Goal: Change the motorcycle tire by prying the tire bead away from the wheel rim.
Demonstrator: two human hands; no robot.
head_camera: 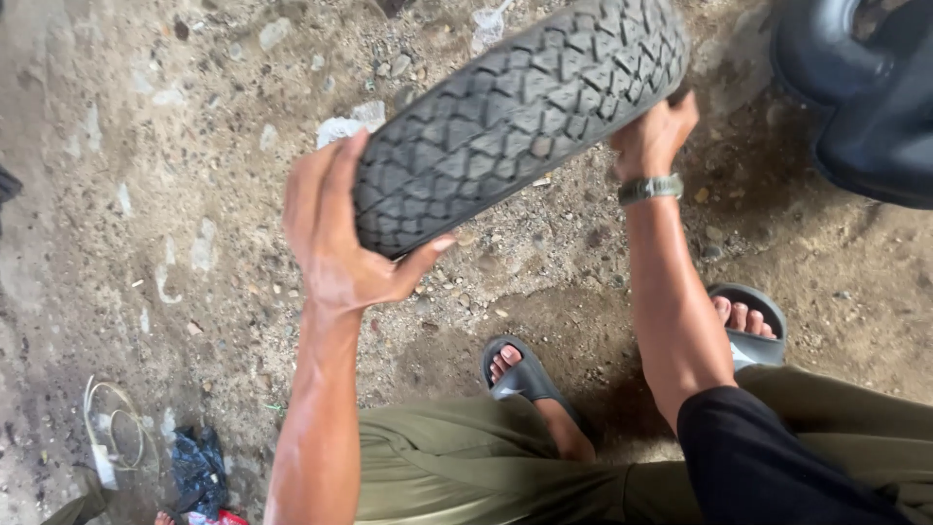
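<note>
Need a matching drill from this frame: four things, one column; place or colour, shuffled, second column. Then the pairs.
Things:
1. tyre
2. wristwatch
3. coiled wire
4. left hand

Places or colours:
A. on the ground, lower left
B. black, blocky tread, held up in both hands
C. cupping the tyre's lower end
D. on the right wrist

Pairs: 1-B, 2-D, 3-A, 4-C

The single head-worn camera looked steeply down, close over the dirt ground (146, 194) (no second view shared it), the person's sandalled feet (525, 374) low in frame.
</note>
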